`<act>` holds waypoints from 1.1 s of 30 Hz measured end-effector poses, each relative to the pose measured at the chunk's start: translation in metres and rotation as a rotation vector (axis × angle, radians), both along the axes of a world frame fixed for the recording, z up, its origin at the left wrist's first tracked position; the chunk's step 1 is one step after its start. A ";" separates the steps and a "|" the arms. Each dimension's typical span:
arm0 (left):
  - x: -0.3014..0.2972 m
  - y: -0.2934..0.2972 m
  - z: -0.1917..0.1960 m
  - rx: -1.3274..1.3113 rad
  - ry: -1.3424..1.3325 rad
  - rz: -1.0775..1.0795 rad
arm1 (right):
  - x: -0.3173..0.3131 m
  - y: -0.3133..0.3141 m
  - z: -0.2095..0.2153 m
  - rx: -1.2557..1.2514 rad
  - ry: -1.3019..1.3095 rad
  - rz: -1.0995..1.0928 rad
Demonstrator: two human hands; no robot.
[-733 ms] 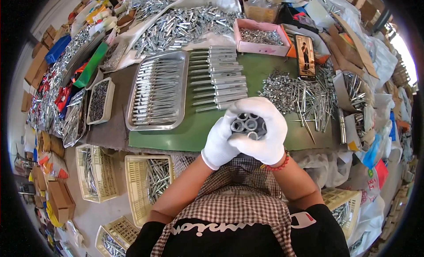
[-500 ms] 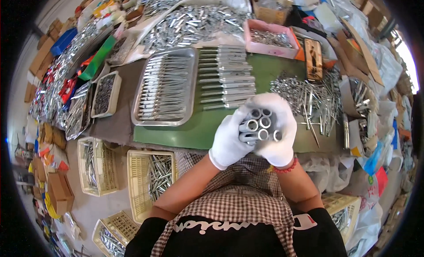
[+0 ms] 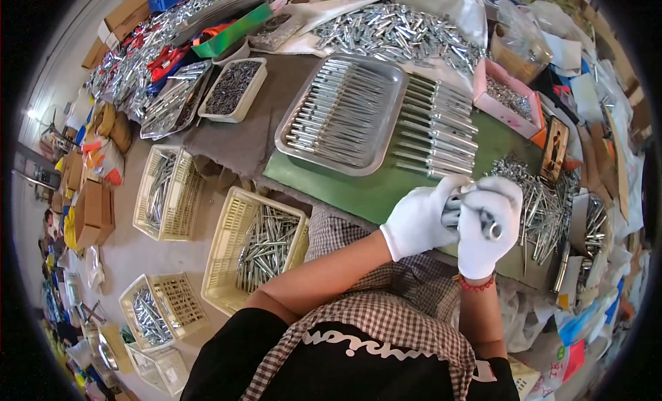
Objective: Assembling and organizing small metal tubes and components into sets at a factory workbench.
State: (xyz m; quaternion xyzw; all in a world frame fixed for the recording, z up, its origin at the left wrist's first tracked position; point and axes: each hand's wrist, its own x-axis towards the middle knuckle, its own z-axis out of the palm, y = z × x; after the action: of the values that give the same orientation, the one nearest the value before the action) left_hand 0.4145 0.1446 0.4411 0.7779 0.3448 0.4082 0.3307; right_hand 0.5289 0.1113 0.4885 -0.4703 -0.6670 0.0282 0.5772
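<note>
Both my hands wear white gloves and meet over the front edge of the green work mat (image 3: 345, 194). My left hand (image 3: 419, 223) is closed round a bundle of short grey metal tubes (image 3: 452, 213). Wrapped over the other side, my right hand (image 3: 488, 225) also grips tubes, with one round open end (image 3: 494, 231) showing between its fingers. The gloves hide most of the bundle. Just beyond my hands lies a row of silver sleeves with thin rods (image 3: 441, 125). Left of the row, a steel tray (image 3: 396, 118) carries many slim metal rods lying side by side.
A heap of loose rods and small fittings (image 3: 545, 218) lies right of my hands, near a phone (image 3: 554, 149). Behind are a pink box (image 3: 507, 101) and a pile of metal parts (image 3: 400, 32). Cream crates (image 3: 219, 263) stand on the floor at left.
The view has turned, so the bench appears farther right and tilted. My right hand has closed over the tubes, whose several open ends faced up before; now mostly one end shows.
</note>
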 end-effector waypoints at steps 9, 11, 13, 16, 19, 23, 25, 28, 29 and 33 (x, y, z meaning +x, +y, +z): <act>-0.056 0.003 0.001 -0.193 -0.180 0.040 | -0.040 0.020 0.031 -0.156 0.125 0.312; -0.065 0.008 0.000 -0.235 -0.269 0.088 | -0.045 0.024 0.035 -0.220 0.074 0.426; -0.072 0.002 -0.002 -0.101 -0.312 0.187 | -0.048 0.024 0.040 -0.265 0.007 0.402; -0.078 0.000 0.000 -0.116 -0.236 0.237 | -0.049 0.035 0.050 -0.070 -0.176 0.384; -0.083 0.000 -0.012 -0.063 -0.282 0.247 | -0.058 0.033 0.050 -0.121 -0.307 0.397; -0.096 -0.001 -0.026 -0.200 -0.421 0.201 | -0.068 0.065 0.058 -0.238 0.232 0.517; -0.096 -0.006 -0.023 -0.432 -0.639 0.076 | -0.071 0.106 0.056 -0.255 -0.165 0.265; -0.100 -0.007 -0.010 -1.072 -1.356 -0.047 | -0.092 0.164 0.013 -0.398 -0.470 0.258; -0.100 -0.005 -0.017 -1.073 -1.354 -0.055 | -0.098 0.178 0.000 -0.346 -0.546 0.250; -0.097 -0.007 -0.039 -0.760 -1.331 -0.262 | -0.126 0.214 -0.027 -0.270 -0.633 0.253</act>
State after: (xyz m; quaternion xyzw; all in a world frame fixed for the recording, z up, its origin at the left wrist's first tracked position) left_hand 0.3171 0.1376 0.4020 0.2370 0.0950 0.6007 0.7576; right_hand 0.4031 0.3251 0.4613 -0.4413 -0.8558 0.0401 0.2669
